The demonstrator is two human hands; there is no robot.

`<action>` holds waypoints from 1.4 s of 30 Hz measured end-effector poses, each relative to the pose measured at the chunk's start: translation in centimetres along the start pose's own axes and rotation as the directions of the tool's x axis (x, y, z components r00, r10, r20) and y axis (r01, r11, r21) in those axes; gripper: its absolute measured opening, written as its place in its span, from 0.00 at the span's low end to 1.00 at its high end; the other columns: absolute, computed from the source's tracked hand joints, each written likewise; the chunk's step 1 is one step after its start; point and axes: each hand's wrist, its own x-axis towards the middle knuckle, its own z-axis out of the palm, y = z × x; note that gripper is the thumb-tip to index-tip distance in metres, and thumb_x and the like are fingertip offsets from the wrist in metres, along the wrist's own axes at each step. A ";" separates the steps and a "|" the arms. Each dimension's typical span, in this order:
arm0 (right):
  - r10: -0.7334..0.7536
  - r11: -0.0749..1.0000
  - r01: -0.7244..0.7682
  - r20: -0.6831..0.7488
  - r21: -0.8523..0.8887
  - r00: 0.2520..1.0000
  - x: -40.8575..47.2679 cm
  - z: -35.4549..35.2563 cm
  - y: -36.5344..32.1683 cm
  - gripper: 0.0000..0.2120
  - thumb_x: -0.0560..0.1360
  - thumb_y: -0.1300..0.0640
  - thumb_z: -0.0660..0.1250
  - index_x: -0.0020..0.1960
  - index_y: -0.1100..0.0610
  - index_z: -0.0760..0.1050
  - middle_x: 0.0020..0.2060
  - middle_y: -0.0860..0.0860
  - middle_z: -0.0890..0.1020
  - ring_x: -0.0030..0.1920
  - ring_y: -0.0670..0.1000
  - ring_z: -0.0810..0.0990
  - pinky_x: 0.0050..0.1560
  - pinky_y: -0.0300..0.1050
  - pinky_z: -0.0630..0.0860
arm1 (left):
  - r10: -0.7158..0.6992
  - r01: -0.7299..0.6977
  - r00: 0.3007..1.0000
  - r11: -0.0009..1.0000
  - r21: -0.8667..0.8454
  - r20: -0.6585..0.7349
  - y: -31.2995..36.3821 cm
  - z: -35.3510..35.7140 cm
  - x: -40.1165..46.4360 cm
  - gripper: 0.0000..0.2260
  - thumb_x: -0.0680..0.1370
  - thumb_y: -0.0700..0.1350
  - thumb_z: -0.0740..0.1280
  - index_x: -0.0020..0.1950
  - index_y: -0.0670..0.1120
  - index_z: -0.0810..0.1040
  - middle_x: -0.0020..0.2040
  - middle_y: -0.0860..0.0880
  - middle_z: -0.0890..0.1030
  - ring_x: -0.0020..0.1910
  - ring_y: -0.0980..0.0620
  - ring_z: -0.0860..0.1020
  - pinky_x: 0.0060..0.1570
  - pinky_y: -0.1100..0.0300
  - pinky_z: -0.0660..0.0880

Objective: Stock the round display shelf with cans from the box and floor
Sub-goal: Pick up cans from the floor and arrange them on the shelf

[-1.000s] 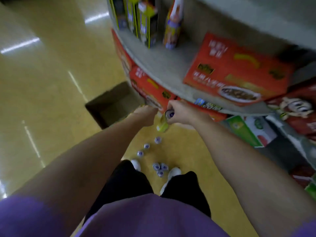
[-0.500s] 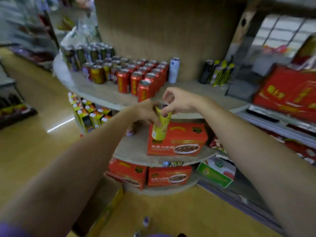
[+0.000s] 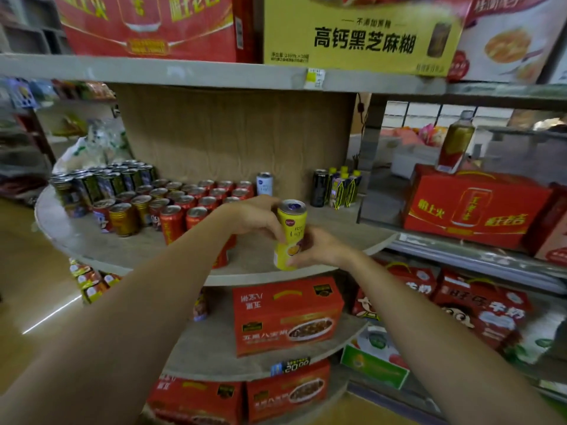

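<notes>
Yellow can (image 3: 291, 234) stands upright between both hands, above the front edge of the round display shelf (image 3: 92, 243); whether its base touches the board cannot be told, since its lower part overlaps the shelf rim. The left hand (image 3: 251, 216) wraps the can's upper half from the left, fingers curled round the side just below the silver lid. The right hand (image 3: 319, 247) grips the lower half from the right, thumb and fingers closed on the yellow body near the bottom. So the can sits in the gap where the two hands meet, the left one higher, the right one lower.

Behind the left forearm, rows of red cans (image 3: 196, 200) fill the shelf, with darker green-labelled cans (image 3: 101, 182) at the far left. A single white can (image 3: 264, 184) stands at the back against the brown central column (image 3: 233, 133). To the right of it stand a black can (image 3: 319, 188) and a few small yellow-capped cartons (image 3: 343, 190).

On the tier below lies a red carton (image 3: 287, 315) with its print upside down, and more red cartons (image 3: 239, 397) sit on the lowest tier. Right of the round shelf, a red gift box (image 3: 472, 207) carries a bottle (image 3: 455, 142) on top. A yellow box (image 3: 362, 32) with black lettering rests on the top board.
</notes>
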 end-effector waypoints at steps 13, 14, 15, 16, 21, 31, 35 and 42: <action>0.096 0.991 -0.114 -0.227 -0.067 0.969 13.3 -3.1 6.7 0.28 0.58 0.52 0.83 0.52 0.48 0.74 0.42 0.43 0.80 0.43 0.46 0.80 0.42 0.44 0.77 | -0.002 0.049 0.961 0.985 0.163 -0.278 -0.2 -2.6 12.6 0.18 0.79 0.42 0.68 0.68 0.44 0.73 0.45 0.53 0.78 0.40 0.56 0.78 0.43 0.59 0.80; 0.096 0.982 -0.130 -0.233 -0.134 0.968 14.5 -3.5 7.1 0.29 0.57 0.48 0.83 0.53 0.48 0.73 0.42 0.42 0.79 0.42 0.46 0.78 0.40 0.42 0.73 | -0.014 0.076 0.961 0.974 0.215 -0.276 -0.4 -2.9 13.4 0.17 0.80 0.43 0.67 0.68 0.45 0.74 0.46 0.51 0.79 0.42 0.53 0.79 0.46 0.56 0.81; 0.091 0.973 -0.137 -0.237 -0.184 0.967 15.5 -3.8 7.5 0.30 0.57 0.46 0.82 0.53 0.48 0.73 0.42 0.43 0.80 0.43 0.47 0.78 0.40 0.42 0.72 | -0.033 0.106 0.961 0.961 0.255 -0.274 -0.6 -3.2 14.1 0.16 0.81 0.43 0.66 0.68 0.46 0.74 0.47 0.47 0.79 0.44 0.50 0.79 0.48 0.53 0.80; 0.088 0.967 -0.140 -0.237 -0.213 0.968 16.4 -4.1 7.9 0.31 0.57 0.45 0.82 0.55 0.48 0.73 0.44 0.44 0.80 0.45 0.48 0.79 0.42 0.42 0.73 | -0.049 0.128 0.960 0.952 0.278 -0.274 -0.9 -3.5 14.9 0.16 0.81 0.43 0.64 0.69 0.47 0.74 0.48 0.44 0.79 0.46 0.48 0.78 0.49 0.52 0.80; 0.113 0.963 -0.171 -0.262 -0.210 0.958 21.5 -5.1 10.5 0.32 0.57 0.46 0.83 0.56 0.54 0.75 0.49 0.50 0.82 0.50 0.52 0.82 0.49 0.47 0.78 | -0.065 0.225 0.933 0.873 0.432 -0.355 -2.8 -4.8 18.9 0.24 0.78 0.35 0.63 0.74 0.46 0.70 0.68 0.43 0.74 0.65 0.48 0.73 0.68 0.58 0.68; 0.134 0.974 -0.170 -0.223 -0.152 0.966 29.4 -5.9 13.4 0.29 0.63 0.51 0.80 0.58 0.58 0.73 0.53 0.55 0.82 0.53 0.57 0.80 0.42 0.44 0.71 | -0.036 0.289 0.931 0.682 0.672 -0.363 -3.3 -7.7 24.7 0.24 0.78 0.35 0.60 0.73 0.49 0.71 0.66 0.43 0.75 0.57 0.48 0.76 0.45 0.75 0.67; 0.129 0.975 -0.162 -0.203 -0.155 0.971 31.9 -6.2 13.5 0.30 0.64 0.54 0.80 0.61 0.60 0.71 0.56 0.57 0.81 0.56 0.58 0.79 0.46 0.45 0.72 | -0.090 0.336 0.925 0.653 0.679 -0.370 -3.5 -8.9 26.6 0.27 0.77 0.34 0.59 0.75 0.50 0.68 0.67 0.41 0.72 0.53 0.44 0.79 0.34 0.70 0.75; 0.186 0.969 -0.214 -0.207 -0.122 0.961 34.5 -5.9 13.1 0.30 0.64 0.55 0.80 0.61 0.59 0.71 0.58 0.59 0.78 0.56 0.59 0.78 0.50 0.48 0.75 | -0.123 0.385 0.907 0.630 0.674 -0.402 -3.8 -9.2 27.6 0.26 0.76 0.40 0.63 0.74 0.51 0.67 0.69 0.41 0.72 0.67 0.41 0.72 0.65 0.48 0.70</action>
